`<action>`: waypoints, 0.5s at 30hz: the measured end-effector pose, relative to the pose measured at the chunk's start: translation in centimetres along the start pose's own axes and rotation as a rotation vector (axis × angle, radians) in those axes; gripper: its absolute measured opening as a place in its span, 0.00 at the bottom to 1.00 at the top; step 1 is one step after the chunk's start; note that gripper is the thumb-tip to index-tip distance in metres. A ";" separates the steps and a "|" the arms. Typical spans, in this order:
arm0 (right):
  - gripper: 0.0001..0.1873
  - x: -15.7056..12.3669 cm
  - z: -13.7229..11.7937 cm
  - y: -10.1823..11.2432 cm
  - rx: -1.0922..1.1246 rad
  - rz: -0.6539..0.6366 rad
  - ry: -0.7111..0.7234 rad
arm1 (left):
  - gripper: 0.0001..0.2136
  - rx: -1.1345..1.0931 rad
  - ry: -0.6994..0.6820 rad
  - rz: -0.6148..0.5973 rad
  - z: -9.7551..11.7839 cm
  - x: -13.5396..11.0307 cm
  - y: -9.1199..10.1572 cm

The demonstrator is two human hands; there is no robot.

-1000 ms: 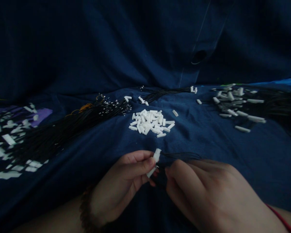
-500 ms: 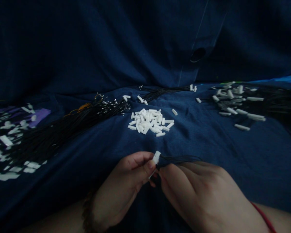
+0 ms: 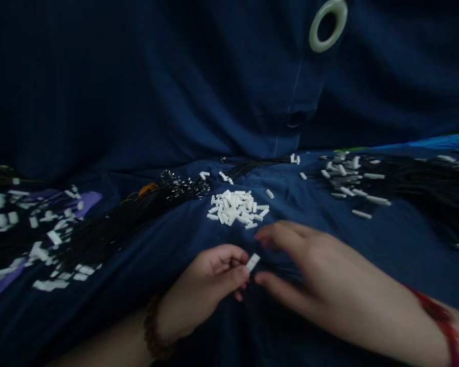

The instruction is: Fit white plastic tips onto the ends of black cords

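Between thumb and fingers, my left hand (image 3: 218, 280) pinches a small white connector housing (image 3: 253, 262), whose far end sticks out to the right. Thin dark wires (image 3: 283, 269) run rightward near it, partly hidden behind my right hand (image 3: 313, 275). That hand is spread, thumb and fingers apart, just right of the connector housing and not touching it. I see nothing between its fingers. Beyond both hands lies a pile of loose white connector housings (image 3: 235, 208) on dark blue cloth (image 3: 168, 229).
Black wires with bare metal ends (image 3: 183, 186) lie at the left, beside white-ended wires (image 3: 57, 237) and purple material (image 3: 90, 203). Another bundle of white-ended black wires (image 3: 401, 178) lies at the right. A short wire bundle (image 3: 252, 164) is at the back. A pale ring (image 3: 328, 25) shows on the upper cloth.
My right hand has opened and lifted away from the connector housing, its fingers now spread. My left hand keeps its pinch, with the housing turned slightly. The view has tilted upward.
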State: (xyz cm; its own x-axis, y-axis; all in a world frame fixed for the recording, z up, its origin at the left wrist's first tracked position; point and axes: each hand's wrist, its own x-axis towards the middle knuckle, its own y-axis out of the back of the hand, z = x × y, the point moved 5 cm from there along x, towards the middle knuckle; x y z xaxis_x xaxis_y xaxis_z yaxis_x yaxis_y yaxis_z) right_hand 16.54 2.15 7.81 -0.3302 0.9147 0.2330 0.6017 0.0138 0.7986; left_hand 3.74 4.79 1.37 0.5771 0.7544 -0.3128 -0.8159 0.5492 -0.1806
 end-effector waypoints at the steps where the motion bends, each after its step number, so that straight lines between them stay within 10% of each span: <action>1: 0.08 0.4 0.4 0.0 0.159 -0.076 -0.023 | 0.05 0.001 -0.008 -0.025 0.4 -0.2 -0.1; 4: 0.03 1.4 1.5 2.1 0.488 -0.138 -0.031 | 0.10 -0.018 -0.004 -0.077 1.6 -0.5 0.2; 9: 0.08 -1.8 3.3 10.6 0.612 0.234 0.026 | 0.09 0.021 -0.099 0.178 4.2 -0.4 4.1; 15: 0.09 -7.4 5.8 11.5 0.539 -0.020 -0.249 | 0.10 0.149 -0.121 0.186 5.4 -0.1 4.4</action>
State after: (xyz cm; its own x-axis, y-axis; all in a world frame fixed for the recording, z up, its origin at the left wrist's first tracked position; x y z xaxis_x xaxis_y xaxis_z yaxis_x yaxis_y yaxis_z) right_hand 30.10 -2.12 12.08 -0.2034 0.9786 0.0316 0.9032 0.1751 0.3919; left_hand 0.29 9.10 5.67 0.4246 0.8800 -0.2128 -0.8995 0.4368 0.0117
